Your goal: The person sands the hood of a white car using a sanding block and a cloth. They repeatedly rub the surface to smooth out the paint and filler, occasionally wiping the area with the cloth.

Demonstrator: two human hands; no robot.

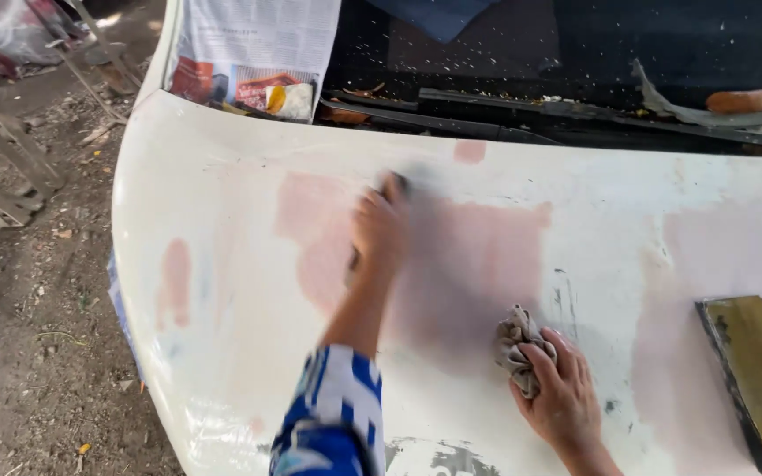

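A white car hood (pixel 222 176) with pink filler patches fills the view. My left hand (pixel 379 227), blurred by motion, presses a small dark sanding block (pixel 396 183) onto a large pink patch (pixel 478 256) near the hood's middle. My right hand (pixel 557 392) rests on the hood to the right, its fingers closed on a crumpled grey rag (pixel 518 339). A blue and white sleeve (pixel 332 419) covers my left forearm.
A flat olive-coloured board with a dark edge (pixel 751 379) lies on the hood at the right. Newspaper (pixel 253 48) masks the windshield's left side; wipers and debris sit along the cowl (pixel 575 110). Dirt ground with scrap wood (pixel 11 176) lies to the left.
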